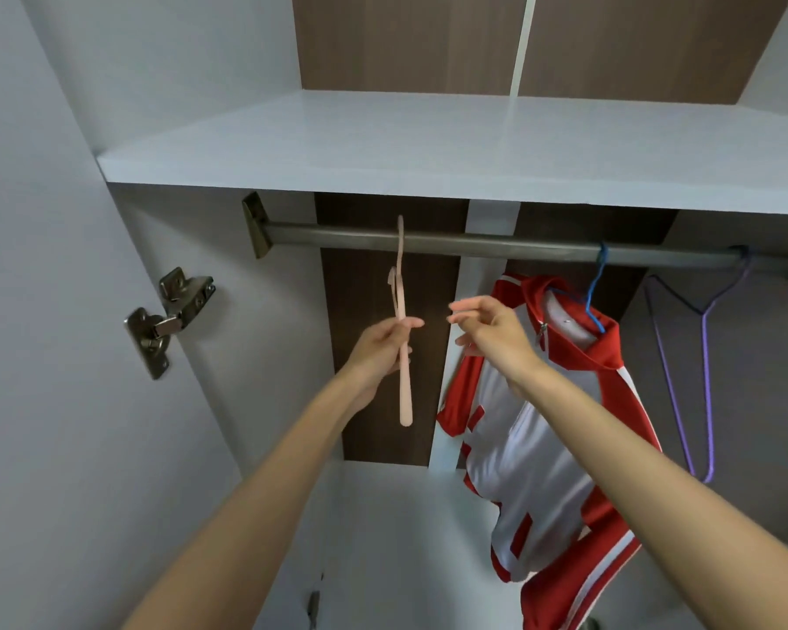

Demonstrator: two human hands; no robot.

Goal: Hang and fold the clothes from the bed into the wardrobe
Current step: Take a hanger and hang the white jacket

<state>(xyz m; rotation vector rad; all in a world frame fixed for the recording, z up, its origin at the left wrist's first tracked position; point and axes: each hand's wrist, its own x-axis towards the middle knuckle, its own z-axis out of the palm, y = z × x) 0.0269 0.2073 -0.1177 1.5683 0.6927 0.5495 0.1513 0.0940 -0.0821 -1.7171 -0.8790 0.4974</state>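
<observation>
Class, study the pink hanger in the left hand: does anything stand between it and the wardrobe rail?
Nothing visible does. The left hand grips the pink hanger with its hook at a bare stretch of the rail; the red and white jacket and purple hanger hang further right.

Red-and-white jacket (510, 470) on blue hanger (594, 286); pink hanger (404, 384) upright, edge-on.

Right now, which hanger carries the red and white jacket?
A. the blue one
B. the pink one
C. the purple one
A: the blue hanger hooks over the rail with the red and white jacket draped on it. The purple hanger hangs bare, and the left hand holds the pink hanger, also bare.
</observation>
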